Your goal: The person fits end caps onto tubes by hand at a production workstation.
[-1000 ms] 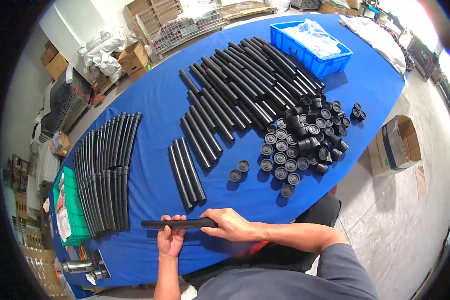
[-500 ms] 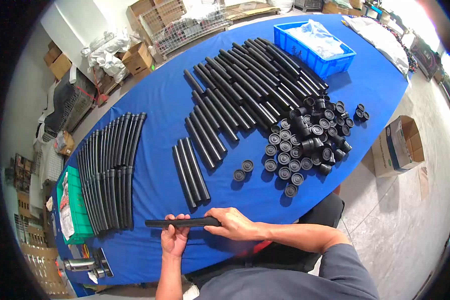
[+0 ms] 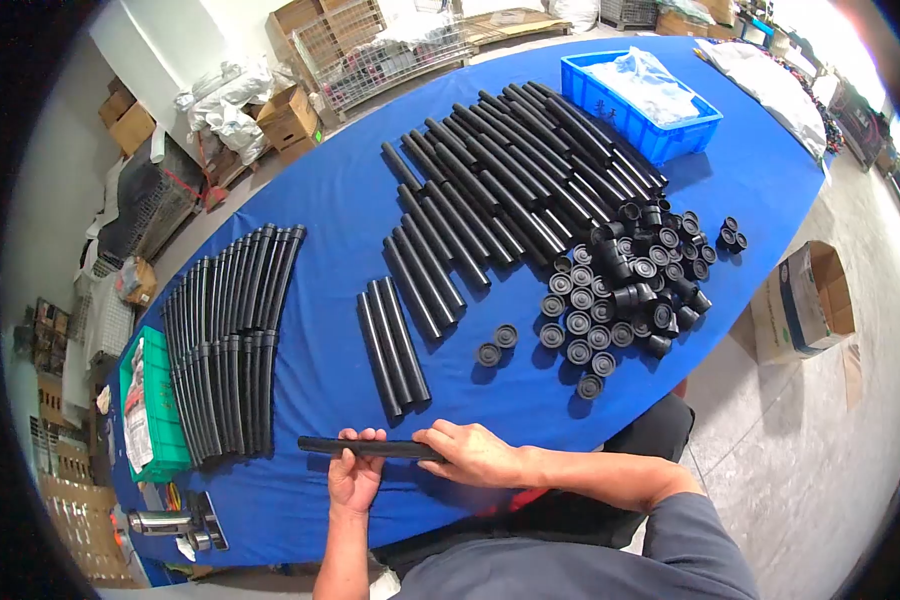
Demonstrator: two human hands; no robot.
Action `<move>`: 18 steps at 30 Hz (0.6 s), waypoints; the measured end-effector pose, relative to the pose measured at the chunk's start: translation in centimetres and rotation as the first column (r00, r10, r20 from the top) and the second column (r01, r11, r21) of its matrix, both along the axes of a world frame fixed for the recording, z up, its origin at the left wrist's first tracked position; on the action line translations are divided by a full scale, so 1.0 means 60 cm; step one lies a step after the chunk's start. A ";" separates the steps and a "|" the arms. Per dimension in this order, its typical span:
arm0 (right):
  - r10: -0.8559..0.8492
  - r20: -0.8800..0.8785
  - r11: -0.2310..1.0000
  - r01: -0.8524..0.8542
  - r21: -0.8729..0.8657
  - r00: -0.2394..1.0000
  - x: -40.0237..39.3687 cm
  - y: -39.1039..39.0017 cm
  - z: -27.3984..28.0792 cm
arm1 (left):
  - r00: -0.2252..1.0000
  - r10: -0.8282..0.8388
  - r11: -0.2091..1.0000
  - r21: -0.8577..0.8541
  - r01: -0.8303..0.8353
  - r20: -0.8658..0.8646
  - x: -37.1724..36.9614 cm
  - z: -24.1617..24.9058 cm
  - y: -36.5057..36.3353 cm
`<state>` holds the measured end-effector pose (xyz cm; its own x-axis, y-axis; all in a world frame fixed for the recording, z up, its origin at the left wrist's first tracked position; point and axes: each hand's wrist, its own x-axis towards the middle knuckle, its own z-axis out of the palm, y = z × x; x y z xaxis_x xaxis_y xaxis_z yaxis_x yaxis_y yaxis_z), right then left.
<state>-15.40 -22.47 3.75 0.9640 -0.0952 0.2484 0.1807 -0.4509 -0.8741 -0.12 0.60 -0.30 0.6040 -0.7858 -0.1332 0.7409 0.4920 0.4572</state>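
Note:
Near the front edge of the table I hold a black tube [image 3: 315, 444] level, crosswise in front of me. My left hand [image 3: 353, 482] is closed around its middle from below, thumb and fingertips showing against it. My right hand [image 3: 478, 456] wraps the tube's right end from above and hides that end. Just beyond my hands, three loose black tubes [image 3: 393, 345] lie side by side. Two round black caps [image 3: 488, 355] sit to the right of them, and a heap of similar caps [image 3: 600, 338] lies farther right.
Many black tubes [image 3: 490, 180] are laid in rows on the blue cloth [image 3: 310, 370]. Capped tubes [image 3: 230, 340] lie in rows at left, beside a green crate [image 3: 170, 420]. A blue crate [image 3: 660, 140] with plastic bags stands at the far side. A cardboard box [image 3: 800, 305] is on the floor.
The view has shifted slightly, so the table's contents appear a little lower and to the right. My right hand's fingers have moved slightly on the tube's end; both hands still hold it.

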 end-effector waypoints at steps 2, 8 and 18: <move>-0.025 0.007 0.985 0.023 0.173 1.000 0.001 -0.003 0.010 | 1.000 -0.010 1.000 -0.006 0.010 0.015 0.002 0.000 0.001; -0.030 0.127 0.999 0.027 0.026 0.991 0.008 -0.004 -0.029 | 0.999 -0.028 0.999 0.040 0.027 0.028 0.001 0.007 -0.006; -0.050 0.192 0.997 0.061 -0.051 0.980 0.006 -0.005 -0.006 | 0.999 -0.037 0.999 0.033 0.038 -0.016 0.004 0.003 -0.005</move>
